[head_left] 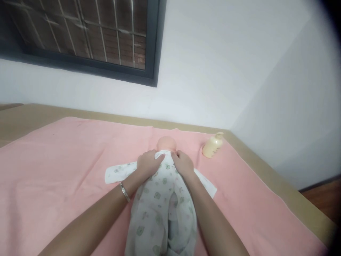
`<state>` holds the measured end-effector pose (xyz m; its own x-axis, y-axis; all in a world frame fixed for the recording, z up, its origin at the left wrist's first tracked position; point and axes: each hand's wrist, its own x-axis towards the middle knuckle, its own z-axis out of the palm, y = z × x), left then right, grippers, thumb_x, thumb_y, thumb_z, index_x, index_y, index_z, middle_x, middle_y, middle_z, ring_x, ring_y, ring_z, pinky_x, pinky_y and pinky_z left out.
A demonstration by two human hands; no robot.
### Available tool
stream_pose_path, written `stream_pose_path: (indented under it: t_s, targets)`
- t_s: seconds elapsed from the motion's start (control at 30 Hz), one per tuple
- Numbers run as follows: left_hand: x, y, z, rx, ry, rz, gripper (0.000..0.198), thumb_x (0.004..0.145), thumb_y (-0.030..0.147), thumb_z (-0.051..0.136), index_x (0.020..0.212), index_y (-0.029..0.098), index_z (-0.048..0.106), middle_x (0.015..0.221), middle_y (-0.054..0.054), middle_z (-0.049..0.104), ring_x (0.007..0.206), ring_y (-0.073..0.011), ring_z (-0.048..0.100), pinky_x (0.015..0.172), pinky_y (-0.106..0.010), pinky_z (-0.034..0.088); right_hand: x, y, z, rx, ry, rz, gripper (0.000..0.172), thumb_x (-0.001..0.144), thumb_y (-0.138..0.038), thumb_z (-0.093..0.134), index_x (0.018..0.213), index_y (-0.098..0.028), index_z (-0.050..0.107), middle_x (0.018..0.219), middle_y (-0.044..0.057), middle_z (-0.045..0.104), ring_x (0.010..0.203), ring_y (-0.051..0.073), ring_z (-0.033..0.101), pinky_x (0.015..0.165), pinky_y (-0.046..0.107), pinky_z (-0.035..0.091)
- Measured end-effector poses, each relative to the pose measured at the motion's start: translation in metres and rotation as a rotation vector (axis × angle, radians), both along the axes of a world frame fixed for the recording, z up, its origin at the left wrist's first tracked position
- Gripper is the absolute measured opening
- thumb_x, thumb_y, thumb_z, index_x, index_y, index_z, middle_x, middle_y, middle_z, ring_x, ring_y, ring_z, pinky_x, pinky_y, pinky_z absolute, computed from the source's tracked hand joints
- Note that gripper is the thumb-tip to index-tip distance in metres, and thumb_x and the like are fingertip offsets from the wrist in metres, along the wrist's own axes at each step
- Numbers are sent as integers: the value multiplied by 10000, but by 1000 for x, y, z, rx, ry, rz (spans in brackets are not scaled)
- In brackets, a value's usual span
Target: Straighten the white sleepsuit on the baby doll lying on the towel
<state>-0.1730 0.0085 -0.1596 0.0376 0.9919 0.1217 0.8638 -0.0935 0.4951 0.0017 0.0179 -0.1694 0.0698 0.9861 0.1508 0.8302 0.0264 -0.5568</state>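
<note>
Doll [166, 143]: we see only its rounded, bare head, at the centre of the frame just past the collar; no face shows, and we cannot tell which way up the body lies.
Patterned garment [157, 195]: it runs from the doll's neck down to the bottom edge of the frame, white with small green prints.
Left hand [149, 163]: we have it grasping the garment beside the neck, thumb on top and fingers curled around the side; a bracelet [124, 192] circles the wrist.
Right hand [184, 163]: it grips the other side of the neck the same way, the thumb pressing near the collar.
Sleeves: the left sleeve [119, 173] and right sleeve [207, 183] spread outward; whether arms fill them, we cannot tell.
Done: we judge the garment well placed along the doll, its collar up at the neck.
Left: an opening [173, 217] gapes at lower centre, so we judge the garment not yet closed there.
Feeding bottle [212, 146]: right of centre, tilted, apart from both hands.
Pink cloth [80, 149]: it lies spread beneath everything.
</note>
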Motion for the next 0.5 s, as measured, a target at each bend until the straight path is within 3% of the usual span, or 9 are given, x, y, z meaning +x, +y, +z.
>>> stream_pose_path:
  t_s: [0.5]
  targets:
    - [1,-1,3,-30,18,11,502,864,620,314,868,207,599,911,-65,673,826,-241,607,708,-329,409,1,0,0,-21,-27,0,469,906,-552,271,784,-201,557,784,30,612,687,173,524,572,266,289]
